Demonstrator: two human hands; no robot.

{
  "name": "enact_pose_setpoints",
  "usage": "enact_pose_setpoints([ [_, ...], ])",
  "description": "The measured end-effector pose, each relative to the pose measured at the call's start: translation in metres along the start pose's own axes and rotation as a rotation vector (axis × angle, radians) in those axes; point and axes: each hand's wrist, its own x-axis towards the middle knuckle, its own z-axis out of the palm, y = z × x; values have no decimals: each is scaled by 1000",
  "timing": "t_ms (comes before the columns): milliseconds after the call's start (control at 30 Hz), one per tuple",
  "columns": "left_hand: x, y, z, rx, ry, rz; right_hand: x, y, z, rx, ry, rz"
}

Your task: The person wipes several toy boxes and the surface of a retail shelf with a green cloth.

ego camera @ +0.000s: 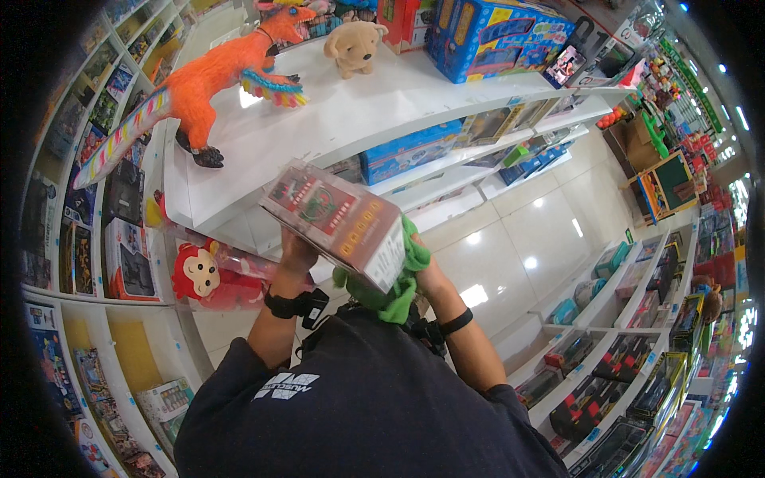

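Note:
A boxed toy (334, 218) in reddish-brown packaging with a clear upper part is held up in front of my chest. My left hand (297, 250) grips its left end from below. A green plush toy (391, 299) hangs beneath and behind the box's right end, its body partly hidden. My right hand (427, 269) is closed on the green plush beside the box; its fingers are mostly covered. Above, on the white display counter (299, 128), stand an orange feathered dinosaur figure (221, 71) and a beige plush puppy (354, 49).
Blue toy boxes (499, 39) and a phone (565, 66) stand at the counter's far right. A red monkey plush (200, 272) is at lower left. Stocked shelves (113, 310) line the left, more shelves (621, 334) the right; tiled floor (520, 233) lies between.

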Motion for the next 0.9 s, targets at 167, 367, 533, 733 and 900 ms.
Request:
enact_pose_setpoints([
  [167,4,-4,41,396,-139,224,7,6,-28,-158,60,-33],
  [367,-4,-17,52,442,44,305,19,17,-39,36,301,-178],
  [533,-22,1,70,211,-110,97,12,-4,-26,141,319,-265],
  [733,-31,7,43,-391,-128,-243,12,-10,-23,-499,415,-606],
  [900,-37,16,30,-249,-198,-372,12,-5,-16,-1011,475,-759],
])
